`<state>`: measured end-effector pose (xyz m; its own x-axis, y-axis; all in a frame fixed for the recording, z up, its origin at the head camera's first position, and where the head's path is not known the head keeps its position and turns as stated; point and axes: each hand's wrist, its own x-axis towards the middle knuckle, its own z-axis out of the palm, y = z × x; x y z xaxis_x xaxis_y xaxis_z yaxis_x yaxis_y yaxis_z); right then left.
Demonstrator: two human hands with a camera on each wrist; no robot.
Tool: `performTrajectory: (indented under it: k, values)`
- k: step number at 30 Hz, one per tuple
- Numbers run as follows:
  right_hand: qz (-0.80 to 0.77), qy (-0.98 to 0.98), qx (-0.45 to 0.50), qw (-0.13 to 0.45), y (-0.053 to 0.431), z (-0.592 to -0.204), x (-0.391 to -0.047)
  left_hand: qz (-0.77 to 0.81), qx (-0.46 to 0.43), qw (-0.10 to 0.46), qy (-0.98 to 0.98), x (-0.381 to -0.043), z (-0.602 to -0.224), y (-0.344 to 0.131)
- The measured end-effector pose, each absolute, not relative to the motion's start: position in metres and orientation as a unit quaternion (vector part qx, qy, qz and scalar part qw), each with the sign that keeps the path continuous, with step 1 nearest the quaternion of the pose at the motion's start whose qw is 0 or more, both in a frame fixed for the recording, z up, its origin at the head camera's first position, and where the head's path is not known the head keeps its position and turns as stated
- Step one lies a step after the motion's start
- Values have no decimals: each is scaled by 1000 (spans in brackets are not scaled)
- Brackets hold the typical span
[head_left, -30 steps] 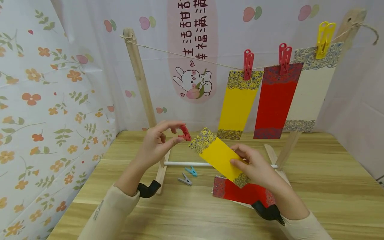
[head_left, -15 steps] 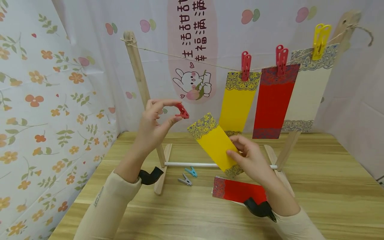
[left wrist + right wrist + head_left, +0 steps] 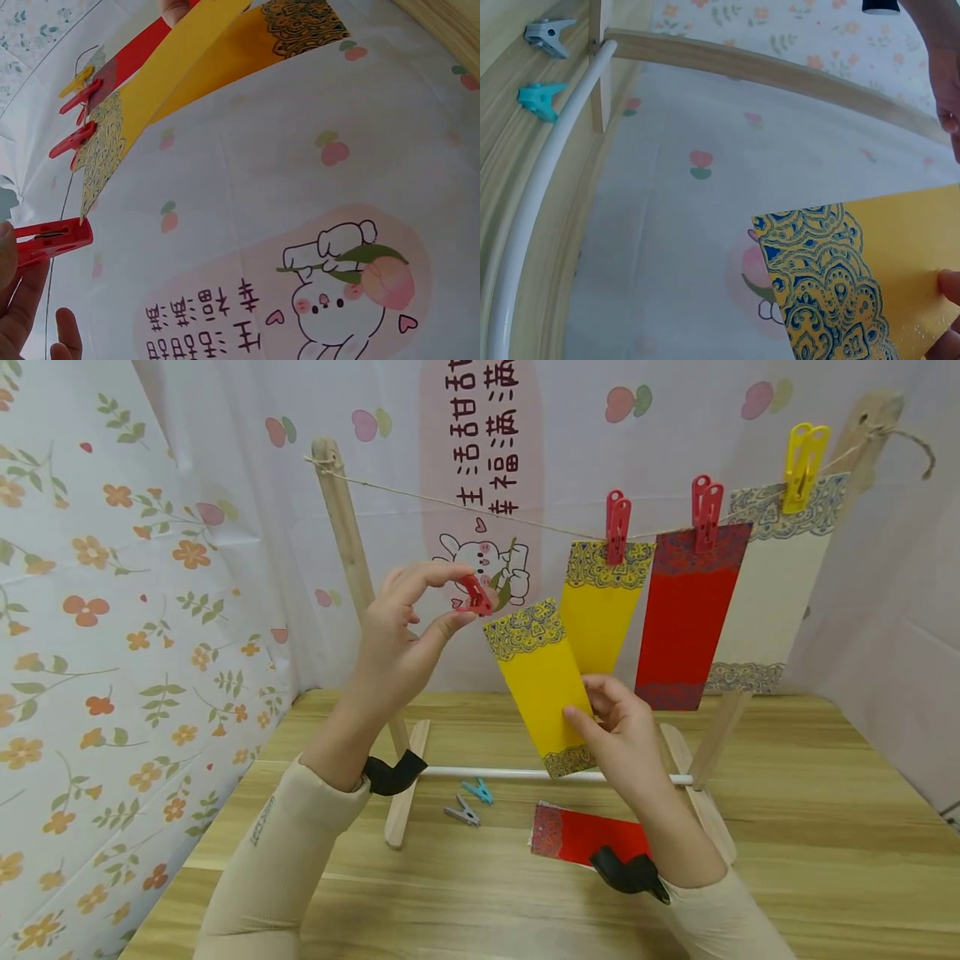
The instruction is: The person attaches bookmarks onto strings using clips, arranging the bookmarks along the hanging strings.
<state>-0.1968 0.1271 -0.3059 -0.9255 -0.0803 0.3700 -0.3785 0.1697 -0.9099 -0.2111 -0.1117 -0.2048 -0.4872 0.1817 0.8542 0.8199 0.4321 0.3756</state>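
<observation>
My left hand (image 3: 408, 627) pinches a red clothespin (image 3: 474, 597) between thumb and forefinger, just below the string (image 3: 420, 491). The same red clothespin (image 3: 54, 238) shows at the left edge of the left wrist view. In my right hand (image 3: 618, 727) is a yellow card (image 3: 543, 685) with blue lace-patterned ends, gripped by its right edge and tilted slightly. The card's upper left corner lies close to the clothespin. Behind it hangs another yellow card (image 3: 603, 602), partly covered. A red card (image 3: 692, 610) and a cream card (image 3: 776, 585) hang farther right, each under a clothespin.
Wooden posts (image 3: 345, 535) hold the string, joined low down by a white rod (image 3: 487, 772). On the table (image 3: 420, 893) lie a blue clothespin (image 3: 478, 791), a grey clothespin (image 3: 463, 811) and a red card (image 3: 592, 835) on top of other cards. A printed cloth hangs behind.
Both hands have risen toward the string. The left hand has carried the red clothespin up and slightly right, and the right hand has lifted the yellow card and turned it more upright.
</observation>
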Motion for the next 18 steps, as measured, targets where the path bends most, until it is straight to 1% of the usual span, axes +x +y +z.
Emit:
performTrajectory:
  k: [11, 18]
  values:
    - [632, -749, 125, 157, 120, -292, -206, -430, -327, 435, -720, -218, -179, -103]
    - [664, -720, 124, 157, 110, -279, -213, -457, -311, 441, -707, -222, -165, -98]
